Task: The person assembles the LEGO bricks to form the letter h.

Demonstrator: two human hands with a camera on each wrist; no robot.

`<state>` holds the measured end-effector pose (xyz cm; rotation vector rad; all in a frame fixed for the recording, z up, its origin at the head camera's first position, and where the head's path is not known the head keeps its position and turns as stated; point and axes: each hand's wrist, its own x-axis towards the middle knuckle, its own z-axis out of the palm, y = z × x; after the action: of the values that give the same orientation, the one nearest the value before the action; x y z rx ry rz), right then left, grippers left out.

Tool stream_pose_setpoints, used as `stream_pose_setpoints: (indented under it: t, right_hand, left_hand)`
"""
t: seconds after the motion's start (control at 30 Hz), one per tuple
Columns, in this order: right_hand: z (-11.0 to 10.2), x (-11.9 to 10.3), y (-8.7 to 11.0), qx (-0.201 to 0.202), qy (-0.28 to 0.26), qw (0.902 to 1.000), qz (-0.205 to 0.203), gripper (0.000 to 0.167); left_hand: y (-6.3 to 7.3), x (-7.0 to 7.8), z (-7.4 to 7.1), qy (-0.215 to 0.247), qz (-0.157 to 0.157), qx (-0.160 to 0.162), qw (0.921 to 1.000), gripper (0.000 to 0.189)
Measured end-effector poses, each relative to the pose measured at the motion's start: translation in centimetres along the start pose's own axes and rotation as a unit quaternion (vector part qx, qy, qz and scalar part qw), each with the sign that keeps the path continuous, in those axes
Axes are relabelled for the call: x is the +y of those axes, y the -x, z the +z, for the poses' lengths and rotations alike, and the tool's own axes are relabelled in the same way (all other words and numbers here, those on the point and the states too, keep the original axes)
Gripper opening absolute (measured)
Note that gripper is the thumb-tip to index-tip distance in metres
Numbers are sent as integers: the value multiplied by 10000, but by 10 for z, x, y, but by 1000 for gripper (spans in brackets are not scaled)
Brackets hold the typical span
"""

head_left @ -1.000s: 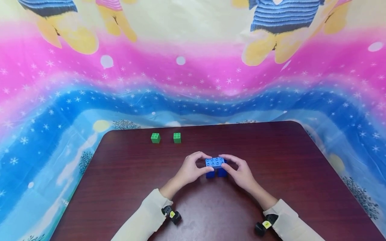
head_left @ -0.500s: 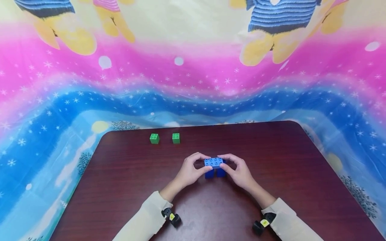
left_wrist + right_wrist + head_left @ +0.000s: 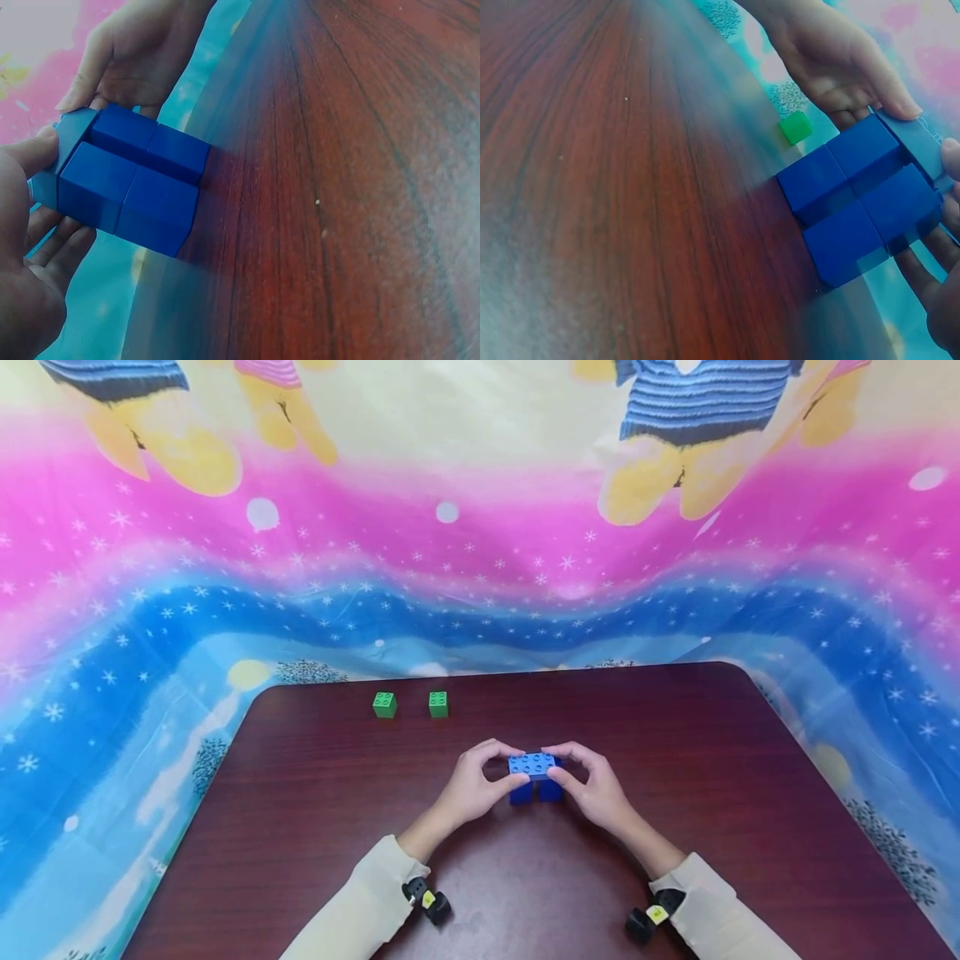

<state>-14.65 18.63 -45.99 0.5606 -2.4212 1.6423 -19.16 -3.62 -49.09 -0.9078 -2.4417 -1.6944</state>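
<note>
A lighter blue toy building brick (image 3: 532, 765) with two rows of studs lies across two dark blue brick stacks (image 3: 127, 187), like a bridge. Both stacks stand on the table side by side with a narrow gap between them, each made of two blocks. My left hand (image 3: 472, 785) grips the left end of the top brick, thumb in front and fingers behind. At the other end, my right hand (image 3: 600, 789) holds the same brick in a matching way. The wrist views show the stacks' near faces; fingertips behind the brick are partly hidden.
Two green bricks with studs, a left one (image 3: 385, 705) and a right one (image 3: 438, 704), stand apart near the back edge of the dark wooden table (image 3: 315, 810). A colourful patterned cloth (image 3: 450, 560) hangs behind and around the table.
</note>
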Motion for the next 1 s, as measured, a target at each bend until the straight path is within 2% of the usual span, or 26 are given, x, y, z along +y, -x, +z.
stream_pose_setpoints:
  t: [0.27, 0.5, 0.73, 0.87, 1.0]
  right_hand:
    - [0, 1, 0, 20, 115, 9999, 15, 25]
    - [2, 4, 1, -66, 84, 9999, -31, 25]
    - [1, 4, -2, -47, 118, 9998, -172, 26]
    - [0, 6, -4, -115, 218, 9995, -186, 25]
    - [0, 25, -5, -180, 230, 9996, -63, 25]
  left_hand:
    - [0, 0, 0, 16, 70, 6, 10000, 31]
    - [2, -1, -1, 79, -36, -47, 10000, 31]
    - [1, -3, -2, -39, 137, -37, 9999, 34]
    - [2, -2, -2, -124, 137, -81, 9998, 35]
    - [1, -2, -3, -129, 87, -159, 9998, 34]
